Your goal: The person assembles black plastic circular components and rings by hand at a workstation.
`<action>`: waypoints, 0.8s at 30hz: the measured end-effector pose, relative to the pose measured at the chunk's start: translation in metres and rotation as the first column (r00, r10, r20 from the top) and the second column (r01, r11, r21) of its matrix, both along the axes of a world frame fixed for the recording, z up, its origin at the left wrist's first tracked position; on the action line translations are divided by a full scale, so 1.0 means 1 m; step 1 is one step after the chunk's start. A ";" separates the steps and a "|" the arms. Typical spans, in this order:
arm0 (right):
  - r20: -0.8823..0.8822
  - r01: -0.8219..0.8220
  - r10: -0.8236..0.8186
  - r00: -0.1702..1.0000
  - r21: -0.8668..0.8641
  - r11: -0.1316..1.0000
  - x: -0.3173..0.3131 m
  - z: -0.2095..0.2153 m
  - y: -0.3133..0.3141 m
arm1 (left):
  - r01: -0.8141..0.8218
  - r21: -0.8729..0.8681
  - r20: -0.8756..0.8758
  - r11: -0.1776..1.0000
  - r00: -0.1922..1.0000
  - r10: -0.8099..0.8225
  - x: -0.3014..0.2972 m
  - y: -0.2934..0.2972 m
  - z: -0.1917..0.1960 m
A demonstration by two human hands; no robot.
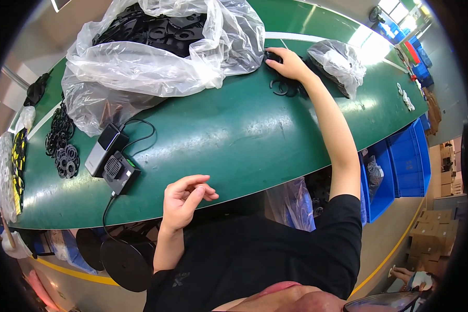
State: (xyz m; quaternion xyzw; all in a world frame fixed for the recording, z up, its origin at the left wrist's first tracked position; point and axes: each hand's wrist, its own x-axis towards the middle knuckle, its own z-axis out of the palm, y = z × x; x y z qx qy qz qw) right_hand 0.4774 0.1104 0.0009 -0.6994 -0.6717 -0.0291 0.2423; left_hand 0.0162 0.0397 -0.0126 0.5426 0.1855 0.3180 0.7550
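Several flat black plastic rings (pixel 282 87) are being pressed against the smooth green counter (pixel 234 135) by the right hand (pixel 288 63), beside a crinkled clear bag (pixel 156 57); the left hand (pixel 184 200) is being held loosely curled, empty.

black parts (pixel 156 28) veiled by plastic bag (pixel 140 67) (count unclear)

A green desk (pixel 234 135) is seen, curved by the lens. On it are laid a large clear plastic bag of black rings (pixel 161 47), a smaller clear bag (pixel 340 65), loose black rings (pixel 283 87), rows of black washers (pixel 62 148) at the left, and a small grey device (pixel 105 148) beside a black fan unit (pixel 120 173) with a cable.
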 end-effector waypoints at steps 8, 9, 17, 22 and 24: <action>-0.021 -0.040 0.040 0.999 0.014 0.999 -0.041 0.011 -0.043 | 0.004 0.023 0.002 1.000 1.000 -0.004 0.001 0.000 0.001; -0.033 -0.044 0.045 0.998 0.036 0.998 -0.051 0.013 -0.047 | 0.003 0.022 0.000 1.000 1.000 -0.002 0.001 -0.001 0.001; 0.017 -0.221 0.221 0.975 0.058 0.973 -0.125 0.009 -0.060 | 0.013 0.053 -0.027 0.999 1.000 -0.012 0.002 -0.004 0.002; 0.075 -0.250 0.243 0.967 0.113 0.962 -0.178 0.000 -0.054 | -0.036 0.125 -0.055 0.992 0.998 0.043 0.004 -0.008 0.003; 0.149 -0.236 0.214 0.965 0.153 0.960 -0.191 0.004 -0.053 | -0.040 0.139 -0.064 0.990 0.997 0.049 0.004 -0.009 0.002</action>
